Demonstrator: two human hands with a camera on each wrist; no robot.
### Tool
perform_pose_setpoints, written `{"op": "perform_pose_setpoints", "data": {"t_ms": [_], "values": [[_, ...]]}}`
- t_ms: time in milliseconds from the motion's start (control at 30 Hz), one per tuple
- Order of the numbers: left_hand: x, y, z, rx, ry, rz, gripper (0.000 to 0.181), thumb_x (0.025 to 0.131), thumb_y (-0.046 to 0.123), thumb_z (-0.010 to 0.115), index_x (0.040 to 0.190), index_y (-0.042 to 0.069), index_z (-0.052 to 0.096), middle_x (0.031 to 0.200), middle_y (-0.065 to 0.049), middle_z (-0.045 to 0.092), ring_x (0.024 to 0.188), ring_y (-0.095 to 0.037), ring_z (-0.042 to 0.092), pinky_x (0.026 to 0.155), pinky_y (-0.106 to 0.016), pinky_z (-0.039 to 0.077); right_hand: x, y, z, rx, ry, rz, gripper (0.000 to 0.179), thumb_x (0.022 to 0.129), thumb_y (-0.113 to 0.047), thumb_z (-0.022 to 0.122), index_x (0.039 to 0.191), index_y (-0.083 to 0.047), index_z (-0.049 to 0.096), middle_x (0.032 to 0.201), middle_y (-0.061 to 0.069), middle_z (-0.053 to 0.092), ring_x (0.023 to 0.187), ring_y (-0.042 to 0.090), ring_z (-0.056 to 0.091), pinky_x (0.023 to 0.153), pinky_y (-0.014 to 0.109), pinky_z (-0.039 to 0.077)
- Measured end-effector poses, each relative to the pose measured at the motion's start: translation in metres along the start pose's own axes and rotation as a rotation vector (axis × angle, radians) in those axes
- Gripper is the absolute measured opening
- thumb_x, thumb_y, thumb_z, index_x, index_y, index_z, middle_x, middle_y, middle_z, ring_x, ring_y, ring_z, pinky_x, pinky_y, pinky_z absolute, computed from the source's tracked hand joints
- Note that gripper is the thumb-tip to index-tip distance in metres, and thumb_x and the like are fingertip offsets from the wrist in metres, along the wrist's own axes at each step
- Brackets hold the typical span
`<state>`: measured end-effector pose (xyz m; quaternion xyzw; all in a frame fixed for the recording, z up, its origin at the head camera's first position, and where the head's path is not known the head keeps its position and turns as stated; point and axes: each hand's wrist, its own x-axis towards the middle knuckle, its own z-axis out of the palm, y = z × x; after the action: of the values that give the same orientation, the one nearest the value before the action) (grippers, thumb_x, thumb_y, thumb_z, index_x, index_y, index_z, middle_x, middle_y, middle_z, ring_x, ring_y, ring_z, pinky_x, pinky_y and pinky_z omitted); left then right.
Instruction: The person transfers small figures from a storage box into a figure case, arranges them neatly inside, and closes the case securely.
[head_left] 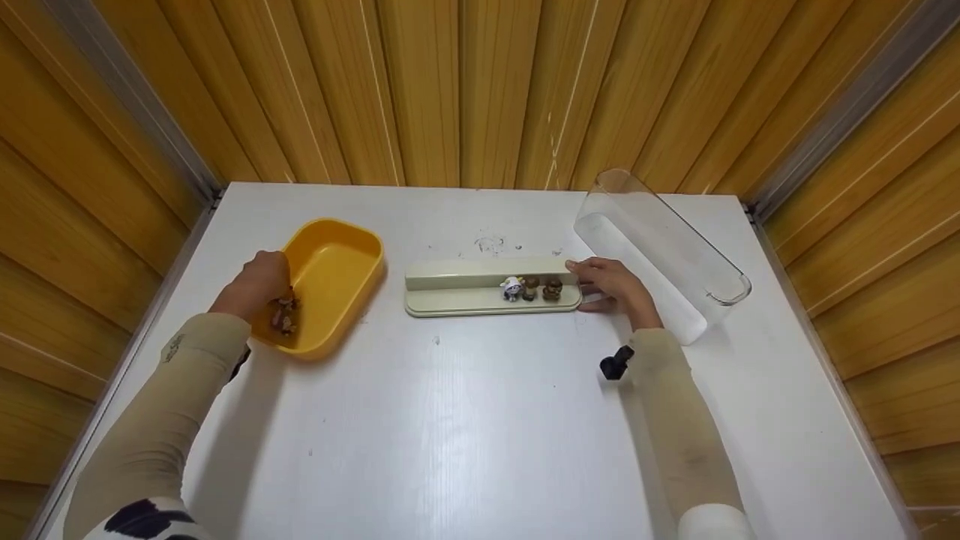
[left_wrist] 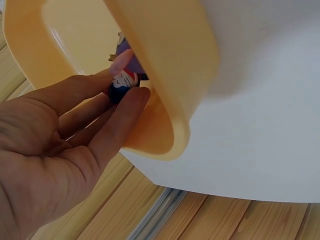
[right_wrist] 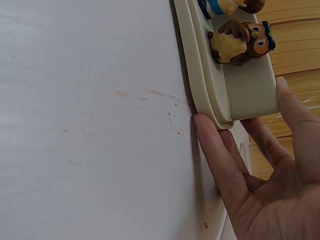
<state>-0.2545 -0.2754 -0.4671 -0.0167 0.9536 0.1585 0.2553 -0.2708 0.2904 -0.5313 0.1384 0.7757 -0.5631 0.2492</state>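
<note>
Inside the yellow bin (head_left: 330, 285), my left hand (head_left: 259, 283) pinches a small figurine (left_wrist: 120, 92) with a dark blue head and pale face between thumb and fingertips. Other small figurines (head_left: 285, 321) lie beside it in the bin, partly hidden by the bin wall in the left wrist view. My right hand (head_left: 611, 283) grips the right end of a cream stepped display base (head_left: 450, 300), fingers spread along its end. Standing on the base are a white cow-like figurine (head_left: 512, 289), a brown-haired figurine (head_left: 530, 288) and a brown owl figurine (right_wrist: 237, 44).
A clear plastic cover (head_left: 660, 240) lies slanted on the white table (head_left: 450, 435), to the right of the base and close to my right hand. Wood-patterned panels (head_left: 487, 90) wall the table at the back and sides.
</note>
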Motion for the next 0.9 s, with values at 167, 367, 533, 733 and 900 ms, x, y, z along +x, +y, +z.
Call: {"op": "perform_pose_setpoints", "data": {"t_ms": [167, 367, 533, 733, 900], "values": [[-0.002, 0.002, 0.0, -0.029, -0.004, 0.021, 0.008, 0.089, -0.007, 0.059, 0.096, -0.008, 0.059, 0.077, -0.012, 0.049, 0.067, -0.025, 0.051, 0.057, -0.03, 0.046, 0.002, -0.001, -0.002, -0.01, -0.017, 0.009, 0.063, 0.094, -0.053, 0.068, 0.134, -0.006, 0.055, 0.124, 0.015, 0.06, 0.106, 0.023, 0.063, 0.087, 0.039, 0.059], [-0.01, 0.004, 0.003, -0.137, 0.039, 0.069, 0.015, 0.095, 0.0, 0.063, 0.107, -0.009, 0.065, 0.088, -0.017, 0.058, 0.076, -0.028, 0.058, 0.064, -0.031, 0.052, 0.004, 0.0, -0.002, 0.002, -0.013, 0.019, 0.064, 0.093, -0.053, 0.069, 0.134, -0.007, 0.055, 0.126, 0.015, 0.058, 0.107, 0.024, 0.063, 0.085, 0.038, 0.06], [-0.014, 0.008, 0.003, -0.153, 0.128, 0.123, 0.018, 0.093, 0.006, 0.072, 0.104, -0.009, 0.069, 0.094, -0.019, 0.064, 0.082, -0.03, 0.058, 0.073, -0.036, 0.054, 0.005, 0.001, -0.002, 0.003, -0.006, 0.023, 0.064, 0.091, -0.054, 0.07, 0.134, -0.008, 0.055, 0.126, 0.015, 0.058, 0.108, 0.024, 0.062, 0.084, 0.038, 0.06], [-0.02, 0.017, 0.0, -0.098, 0.206, 0.172, 0.018, 0.092, 0.012, 0.076, 0.098, -0.005, 0.071, 0.09, -0.017, 0.067, 0.079, -0.027, 0.056, 0.072, -0.037, 0.053, 0.005, 0.001, -0.004, -0.033, -0.006, 0.009, 0.067, 0.091, -0.056, 0.069, 0.136, -0.008, 0.054, 0.128, 0.014, 0.059, 0.109, 0.023, 0.063, 0.083, 0.036, 0.06], [-0.033, 0.027, 0.001, -0.137, 0.194, 0.163, 0.021, 0.095, 0.014, 0.072, 0.105, -0.005, 0.072, 0.095, -0.018, 0.069, 0.082, -0.027, 0.059, 0.078, -0.037, 0.057, 0.007, 0.002, -0.004, -0.043, -0.02, 0.005, 0.071, 0.09, -0.059, 0.069, 0.137, -0.009, 0.053, 0.131, 0.014, 0.058, 0.112, 0.023, 0.061, 0.085, 0.036, 0.06]]}}
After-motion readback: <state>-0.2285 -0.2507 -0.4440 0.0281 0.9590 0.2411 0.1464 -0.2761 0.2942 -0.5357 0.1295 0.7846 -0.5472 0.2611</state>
